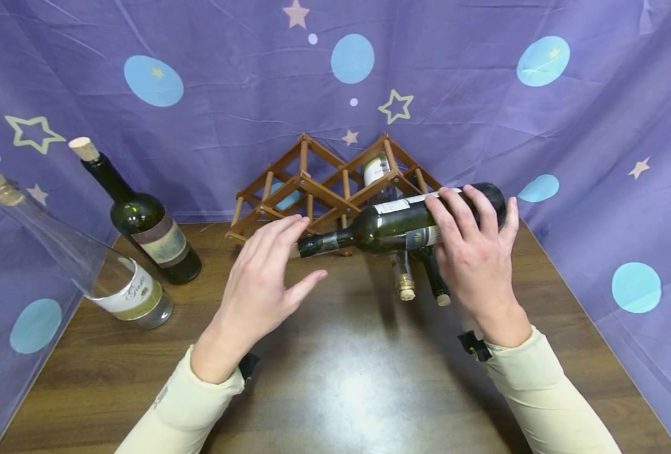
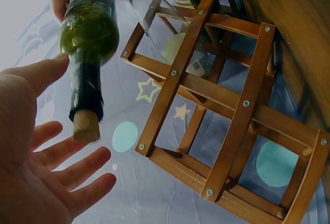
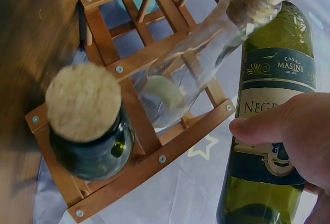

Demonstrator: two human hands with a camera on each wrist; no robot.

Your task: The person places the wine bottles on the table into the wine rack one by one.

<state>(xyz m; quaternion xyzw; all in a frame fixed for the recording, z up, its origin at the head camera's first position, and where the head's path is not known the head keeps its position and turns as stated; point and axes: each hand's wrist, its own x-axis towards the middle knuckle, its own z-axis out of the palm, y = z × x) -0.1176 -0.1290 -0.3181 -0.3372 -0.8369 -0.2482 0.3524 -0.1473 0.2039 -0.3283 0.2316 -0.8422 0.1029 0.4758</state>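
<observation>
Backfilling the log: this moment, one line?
right hand: holds green bottle | left hand: near its neck | wooden rack: clear bottle, dark bottle | table: two standing bottles

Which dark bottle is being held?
The CASA MASINI bottle, gripped by the right hand; a second dark bottle stands at left, a third sits in the rack.

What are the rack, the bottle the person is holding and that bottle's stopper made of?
Wine rack: probably varnished wood, since its brown slats have a soft sheen and hold shiny screws that look like metal.
Green wine bottle in the right hand: looks like smooth, glossy glass, see-through with bright reflections.
Stopper: likely cork, tan and dull.
</observation>
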